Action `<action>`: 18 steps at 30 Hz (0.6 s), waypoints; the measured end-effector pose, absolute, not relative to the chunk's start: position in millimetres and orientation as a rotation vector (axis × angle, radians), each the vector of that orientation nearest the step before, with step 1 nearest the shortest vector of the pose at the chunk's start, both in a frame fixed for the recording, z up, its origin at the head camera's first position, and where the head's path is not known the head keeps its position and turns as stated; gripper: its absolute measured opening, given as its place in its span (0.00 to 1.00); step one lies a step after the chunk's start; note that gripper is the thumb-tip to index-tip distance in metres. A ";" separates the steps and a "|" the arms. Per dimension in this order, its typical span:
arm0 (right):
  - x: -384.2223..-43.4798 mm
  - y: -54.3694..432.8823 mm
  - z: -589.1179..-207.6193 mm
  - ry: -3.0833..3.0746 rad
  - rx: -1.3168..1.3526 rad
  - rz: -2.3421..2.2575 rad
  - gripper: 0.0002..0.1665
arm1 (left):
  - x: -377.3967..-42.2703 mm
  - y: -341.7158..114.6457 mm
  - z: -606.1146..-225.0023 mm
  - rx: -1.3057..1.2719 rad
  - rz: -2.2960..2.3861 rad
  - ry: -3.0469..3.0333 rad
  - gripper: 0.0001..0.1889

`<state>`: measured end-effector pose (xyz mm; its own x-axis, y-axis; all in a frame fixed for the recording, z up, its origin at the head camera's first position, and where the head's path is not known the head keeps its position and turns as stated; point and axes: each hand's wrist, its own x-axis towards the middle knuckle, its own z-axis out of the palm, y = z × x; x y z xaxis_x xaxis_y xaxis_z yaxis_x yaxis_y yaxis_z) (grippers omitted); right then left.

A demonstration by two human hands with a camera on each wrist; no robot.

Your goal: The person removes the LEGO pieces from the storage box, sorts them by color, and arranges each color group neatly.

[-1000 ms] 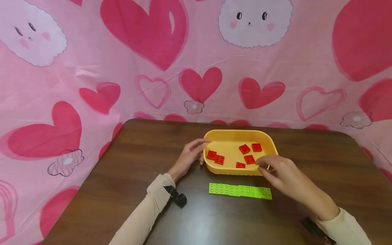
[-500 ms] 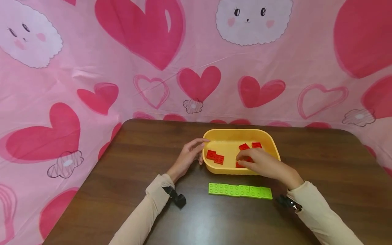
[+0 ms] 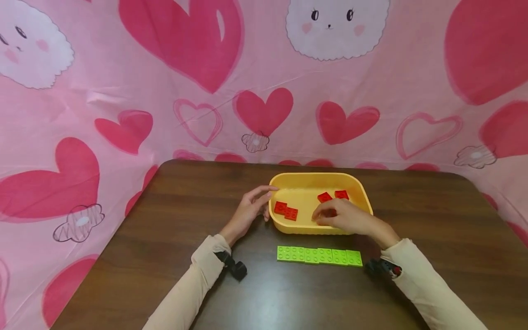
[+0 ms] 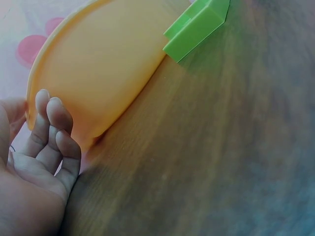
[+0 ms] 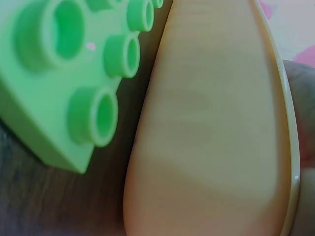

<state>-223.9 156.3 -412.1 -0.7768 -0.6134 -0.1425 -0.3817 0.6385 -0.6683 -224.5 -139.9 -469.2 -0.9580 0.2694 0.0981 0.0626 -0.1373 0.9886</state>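
Observation:
My left hand [image 3: 244, 216] holds the left end of a yellow tub [image 3: 320, 230], index finger over the rim and other fingers outside the wall, as the left wrist view shows. My right hand [image 3: 350, 217] reaches over the near rim into the tub, its thumb and fingers bent down among red building bricks [image 3: 324, 197]. Those fingers cover part of the bricks there; I cannot tell whether one is pinched. Two more red bricks [image 3: 290, 214] lie near the tub's left end. The right wrist view shows only the tub's outer wall [image 5: 211, 118], hiding the fingertips.
A straight row of light green bricks [image 3: 319, 255] lies on the dark wooden table [image 3: 264, 293], just in front of the tub. Behind the table hangs a pink cloth [image 3: 165, 68] printed with hearts.
My right hand has moved left from the tub's right side to the red bricks near its middle front. The left hand stays on the tub's end, and the green row has not moved.

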 end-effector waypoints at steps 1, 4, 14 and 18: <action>-223.9 156.6 -412.7 2.502 -0.786 -0.906 0.10 | -224.5 -140.0 -469.7 0.382 2.236 1.964 0.16; -223.2 157.5 -414.1 2.500 -0.771 -0.919 0.09 | -224.3 -140.3 -471.5 0.388 2.231 1.961 0.16; -226.7 170.5 -409.2 2.300 -0.846 -1.002 0.09 | -224.7 -140.1 -472.2 0.438 2.229 1.963 0.16; -229.7 176.0 -406.1 2.155 -0.827 -1.092 0.09 | -226.0 -141.4 -473.1 0.463 2.207 1.978 0.17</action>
<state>-229.7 176.0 -406.1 -0.6398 -0.7381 -0.2141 -0.2639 0.4726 -0.8408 -226.0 -141.4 -473.1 -0.9424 0.3069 0.1329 0.0985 -0.1249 0.9873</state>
